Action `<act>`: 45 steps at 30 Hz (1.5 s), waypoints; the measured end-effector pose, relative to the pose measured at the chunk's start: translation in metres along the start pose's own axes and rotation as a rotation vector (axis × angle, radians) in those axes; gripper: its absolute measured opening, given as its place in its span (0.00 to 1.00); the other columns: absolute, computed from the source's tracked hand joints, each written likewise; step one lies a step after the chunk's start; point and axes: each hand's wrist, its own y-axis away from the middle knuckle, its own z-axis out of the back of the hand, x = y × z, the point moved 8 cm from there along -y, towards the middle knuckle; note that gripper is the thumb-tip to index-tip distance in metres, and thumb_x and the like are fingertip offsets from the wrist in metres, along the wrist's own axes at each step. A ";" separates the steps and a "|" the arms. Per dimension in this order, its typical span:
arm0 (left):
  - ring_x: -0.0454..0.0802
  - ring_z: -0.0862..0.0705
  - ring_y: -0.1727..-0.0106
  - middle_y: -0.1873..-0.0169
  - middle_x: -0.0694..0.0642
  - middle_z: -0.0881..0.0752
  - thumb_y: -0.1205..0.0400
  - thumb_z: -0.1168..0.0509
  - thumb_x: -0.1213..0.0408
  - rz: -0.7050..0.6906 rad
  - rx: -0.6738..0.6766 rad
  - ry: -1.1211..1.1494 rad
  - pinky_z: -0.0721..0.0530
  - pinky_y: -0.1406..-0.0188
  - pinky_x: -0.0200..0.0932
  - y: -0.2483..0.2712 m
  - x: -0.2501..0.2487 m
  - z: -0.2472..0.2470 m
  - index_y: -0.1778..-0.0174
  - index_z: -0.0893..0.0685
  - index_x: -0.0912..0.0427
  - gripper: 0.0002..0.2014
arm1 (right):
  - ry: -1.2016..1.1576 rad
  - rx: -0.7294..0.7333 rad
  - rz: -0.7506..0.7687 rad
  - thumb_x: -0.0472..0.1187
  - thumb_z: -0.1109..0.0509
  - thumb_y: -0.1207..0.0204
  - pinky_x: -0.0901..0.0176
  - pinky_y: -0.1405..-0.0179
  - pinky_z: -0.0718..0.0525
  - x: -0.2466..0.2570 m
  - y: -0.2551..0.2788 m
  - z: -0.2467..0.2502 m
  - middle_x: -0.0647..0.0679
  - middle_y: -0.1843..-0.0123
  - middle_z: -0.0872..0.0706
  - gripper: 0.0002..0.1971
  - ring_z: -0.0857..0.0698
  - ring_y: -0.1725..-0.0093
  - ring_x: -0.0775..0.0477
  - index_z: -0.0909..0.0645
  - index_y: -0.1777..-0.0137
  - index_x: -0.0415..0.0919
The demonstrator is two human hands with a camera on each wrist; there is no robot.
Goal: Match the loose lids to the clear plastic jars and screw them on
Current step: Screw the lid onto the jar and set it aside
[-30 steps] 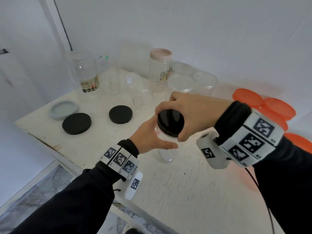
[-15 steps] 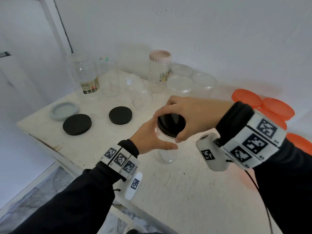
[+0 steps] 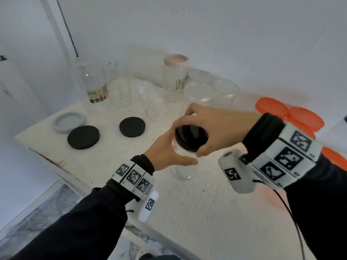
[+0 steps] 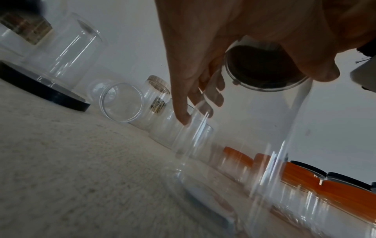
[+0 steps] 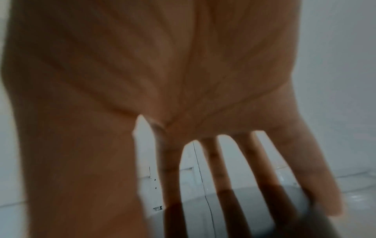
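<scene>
I have the clear jar (image 3: pixel 181 166) standing upright on the white table (image 3: pixel 197 212), near its front middle, and my left hand (image 3: pixel 165 153) wraps its wall, thumb across the front and fingers curled round the far side, as the left wrist view shows through the plastic. My right hand (image 3: pixel 212 126) sits over the top with fingertips and thumb clawed round the rim of the black lid (image 3: pixel 191 138), which rests on the jar's mouth; how far the thread has taken I cannot tell. To do this step well, I judge I should keep the lid level, press down only lightly, and turn with the fingertips while the left hand stops the jar from spinning. The thin wall may flex, so I would brace it firmly without squeezing. If the lid binds or sits crooked, I would back it off and restart. Two more black lids (image 3: pixel 83 136) lie well apart to the left.
</scene>
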 end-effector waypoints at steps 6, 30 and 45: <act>0.32 0.22 0.42 0.46 0.37 0.20 0.37 0.19 0.60 -0.009 0.047 0.007 0.24 0.46 0.25 -0.003 -0.003 -0.004 0.37 0.31 0.44 0.36 | 0.057 -0.091 -0.121 0.58 0.25 0.38 0.63 0.65 0.28 -0.004 -0.006 0.006 0.51 0.49 0.30 0.32 0.24 0.54 0.48 0.32 0.35 0.57; 0.33 0.23 0.39 0.43 0.38 0.20 0.38 0.19 0.58 -0.009 0.042 0.014 0.25 0.41 0.30 -0.002 -0.003 -0.007 0.33 0.31 0.44 0.39 | 0.063 -0.022 -0.123 0.65 0.32 0.31 0.60 0.48 0.23 -0.007 0.005 0.001 0.51 0.38 0.31 0.37 0.25 0.43 0.49 0.39 0.23 0.58; 0.35 0.23 0.39 0.43 0.39 0.21 0.37 0.19 0.58 0.006 0.058 0.004 0.25 0.40 0.33 0.000 -0.005 -0.008 0.33 0.32 0.45 0.39 | -0.008 0.036 -0.075 0.61 0.27 0.32 0.61 0.42 0.26 -0.009 0.009 -0.003 0.53 0.34 0.34 0.41 0.28 0.40 0.51 0.44 0.21 0.62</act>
